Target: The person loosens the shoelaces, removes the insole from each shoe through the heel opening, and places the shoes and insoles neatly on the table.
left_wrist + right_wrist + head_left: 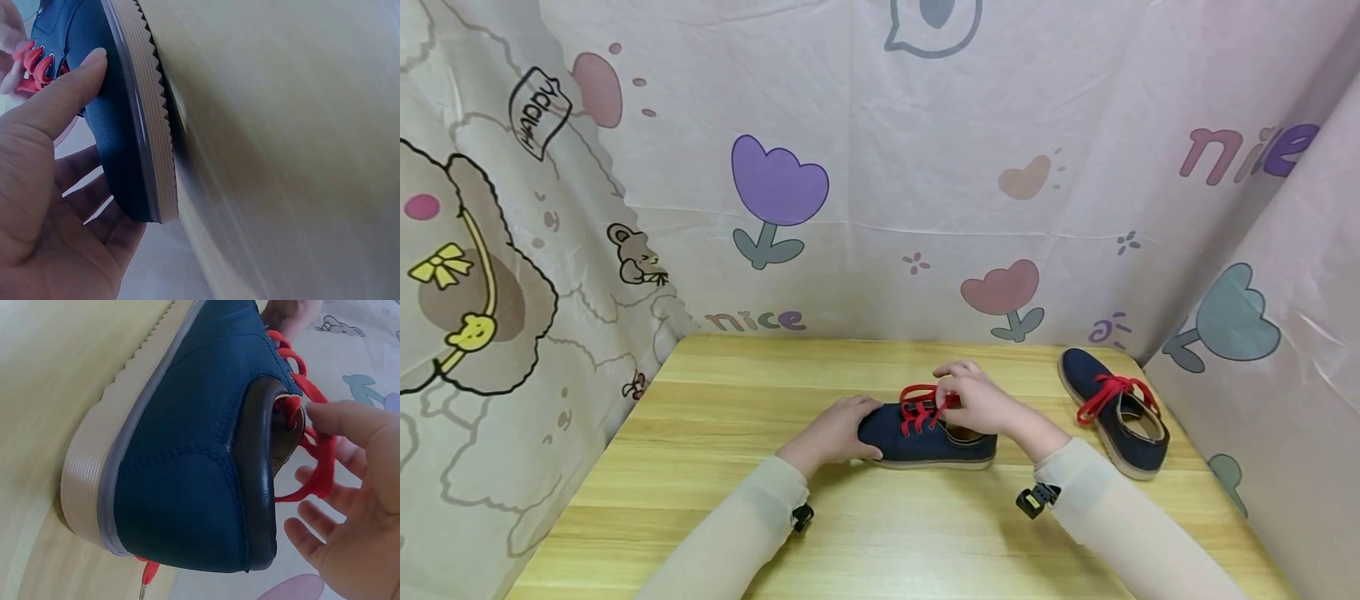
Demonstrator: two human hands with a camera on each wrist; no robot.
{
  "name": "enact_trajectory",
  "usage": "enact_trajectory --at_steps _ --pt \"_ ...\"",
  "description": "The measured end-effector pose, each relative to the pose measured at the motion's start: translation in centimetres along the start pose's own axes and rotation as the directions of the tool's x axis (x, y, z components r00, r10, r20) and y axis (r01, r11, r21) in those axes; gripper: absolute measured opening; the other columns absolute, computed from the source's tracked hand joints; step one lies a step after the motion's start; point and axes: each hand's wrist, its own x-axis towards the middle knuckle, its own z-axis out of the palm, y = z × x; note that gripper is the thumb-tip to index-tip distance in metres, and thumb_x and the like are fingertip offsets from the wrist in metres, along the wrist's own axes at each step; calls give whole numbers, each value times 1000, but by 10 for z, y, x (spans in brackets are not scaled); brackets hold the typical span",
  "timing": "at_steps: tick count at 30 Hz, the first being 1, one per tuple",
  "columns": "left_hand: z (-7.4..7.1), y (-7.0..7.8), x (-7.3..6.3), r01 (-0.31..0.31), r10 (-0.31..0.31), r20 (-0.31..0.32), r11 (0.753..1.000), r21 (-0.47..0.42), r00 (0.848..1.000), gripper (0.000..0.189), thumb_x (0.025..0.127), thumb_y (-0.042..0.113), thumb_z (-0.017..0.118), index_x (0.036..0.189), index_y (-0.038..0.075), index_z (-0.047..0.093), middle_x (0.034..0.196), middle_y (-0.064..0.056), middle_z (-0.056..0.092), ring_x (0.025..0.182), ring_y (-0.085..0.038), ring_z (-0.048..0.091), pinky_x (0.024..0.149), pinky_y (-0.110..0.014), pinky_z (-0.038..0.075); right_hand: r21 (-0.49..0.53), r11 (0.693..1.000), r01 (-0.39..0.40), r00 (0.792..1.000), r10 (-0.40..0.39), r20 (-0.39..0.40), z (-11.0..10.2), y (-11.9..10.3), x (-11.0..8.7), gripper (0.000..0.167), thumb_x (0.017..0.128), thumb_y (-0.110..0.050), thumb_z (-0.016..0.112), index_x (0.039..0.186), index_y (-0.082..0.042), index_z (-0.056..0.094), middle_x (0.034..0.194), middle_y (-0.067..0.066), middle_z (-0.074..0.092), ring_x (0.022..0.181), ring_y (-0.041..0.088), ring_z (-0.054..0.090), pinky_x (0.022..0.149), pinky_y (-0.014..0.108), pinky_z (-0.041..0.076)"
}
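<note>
A navy shoe (898, 437) with a pale sole lies on the table, toe to the left. My left hand (838, 429) grips its toe, the thumb on the near side and the fingers round the far side. Above the shoe's opening, my right hand (973, 400) pinches the red shoelace (325, 453) between thumb and index finger, the other fingers loosely curled. The lace runs through the eyelets and hangs in a loose loop. In the right wrist view a lace end (149, 572) shows beyond the heel.
A matching navy shoe (1142, 442), its red laces tied in a bow (1116, 392), stands at the right of the wooden table (700, 492). Printed cloth (865, 275) hangs behind the table and at both sides.
</note>
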Motion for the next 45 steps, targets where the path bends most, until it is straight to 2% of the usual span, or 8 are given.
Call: enact_trajectory --at_steps 3,12,21,27,33,39,45 --pt "0 0 0 0 0 1 1000 3 1000 82 80 43 84 149 14 49 151 -8 47 138 -33 42 112 -52 37 33 999 -10 1000 11 -21 1 0 1 19 88 -12 75 81 -20 59 136 17 56 129 42 41 102 58 37" --pt "-1 1 0 -6 6 5 1000 9 1000 82 80 42 84 148 13 50 151 -9 47 138 -34 42 112 -51 37 32 998 -47 997 49 -59 7 0 1 12 96 -12 67 89 -18 60 134 17 58 123 40 48 103 57 39" --pt "0 2 1 6 -6 10 1000 21 1000 82 80 43 84 149 14 50 152 -8 46 139 -33 42 112 -51 38 55 997 -57 994 62 -87 9 5 2 10 100 -8 58 95 -15 64 137 20 55 125 41 45 103 56 38" --pt "-1 3 1 7 -7 13 1000 17 1000 82 80 42 84 149 14 50 152 -9 46 139 -34 41 112 -51 37 42 998 -44 999 45 -7 -4 5 2 12 97 -10 61 90 -18 65 141 18 52 133 41 38 107 58 35" --pt "0 2 1 4 -5 12 1000 26 1000 82 79 42 85 149 14 50 151 -9 46 138 -33 42 112 -50 38 38 999 7 996 -11 92 -15 3 3 18 89 -11 60 76 -23 61 139 12 54 133 39 37 102 55 37" --pt "-1 2 2 -14 14 14 999 34 1000 83 79 41 85 149 14 50 150 -9 47 137 -33 44 111 -50 38 132 988 77 982 -98 160 -18 1 5 17 83 -10 64 74 -25 62 141 7 53 133 35 36 100 55 36" --pt "-2 2 2 -11 11 16 999 30 1000 82 79 41 85 148 14 51 149 -10 48 137 -33 44 111 -50 39 243 967 77 978 -120 170 -19 6 5 15 89 -14 73 81 -26 68 144 9 51 136 34 35 106 60 34"
